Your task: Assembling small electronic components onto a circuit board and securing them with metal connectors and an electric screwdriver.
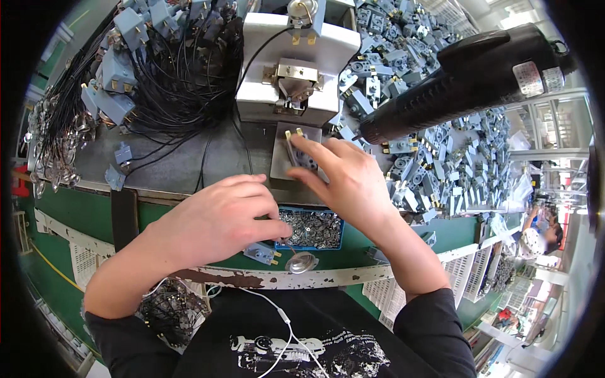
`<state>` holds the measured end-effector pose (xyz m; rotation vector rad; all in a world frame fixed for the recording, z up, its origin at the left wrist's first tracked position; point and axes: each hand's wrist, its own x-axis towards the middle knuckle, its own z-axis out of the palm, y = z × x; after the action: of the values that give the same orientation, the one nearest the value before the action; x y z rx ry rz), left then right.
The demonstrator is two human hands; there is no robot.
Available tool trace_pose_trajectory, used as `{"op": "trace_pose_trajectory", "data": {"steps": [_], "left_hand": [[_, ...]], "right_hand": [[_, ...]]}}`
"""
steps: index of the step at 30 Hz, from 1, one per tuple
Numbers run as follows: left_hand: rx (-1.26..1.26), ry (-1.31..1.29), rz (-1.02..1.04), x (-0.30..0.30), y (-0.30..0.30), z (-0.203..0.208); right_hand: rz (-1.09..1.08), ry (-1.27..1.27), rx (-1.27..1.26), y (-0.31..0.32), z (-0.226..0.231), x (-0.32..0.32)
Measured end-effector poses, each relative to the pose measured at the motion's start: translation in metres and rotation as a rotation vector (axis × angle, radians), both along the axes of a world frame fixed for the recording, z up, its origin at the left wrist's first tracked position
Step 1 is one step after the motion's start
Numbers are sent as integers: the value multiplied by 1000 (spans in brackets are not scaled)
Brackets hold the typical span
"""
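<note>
My right hand (353, 179) has its thumb and forefinger around a small grey housing (307, 159) with brass terminals, which sits on a flat metal plate (281, 165). My left hand (224, 220) reaches over the near blue tray (342, 236) of small metal pieces. Its thumb and forefinger are pinched together; what lies between them, if anything, is hidden. Just below those fingertips is a round silver disc (302, 262) with a thin copper-coloured stem running up toward them. Beside it, under the left hand, a grey housing (259, 253) with brass terminals lies near the table edge.
A white block fixture (259, 94) stands behind the plate, carrying a metal bracket assembly (296, 82). A black power screwdriver (460, 82) points in from the right. Grey housings (435, 170) are heaped beyond it. At left lies a bundle of black cables (183, 82) with grey housings.
</note>
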<state>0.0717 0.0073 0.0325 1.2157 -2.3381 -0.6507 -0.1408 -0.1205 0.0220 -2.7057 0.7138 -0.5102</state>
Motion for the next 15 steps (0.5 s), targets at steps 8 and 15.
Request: {"op": "trace_pose_trajectory", "data": {"steps": [8,15], "left_hand": [[12,29,1,-3,-7,5],[21,21,-5,-4,-8,4]], "right_hand": [[-149,-118,-43,8,-28,10],[-175,-224,111,8,-33,9]]}}
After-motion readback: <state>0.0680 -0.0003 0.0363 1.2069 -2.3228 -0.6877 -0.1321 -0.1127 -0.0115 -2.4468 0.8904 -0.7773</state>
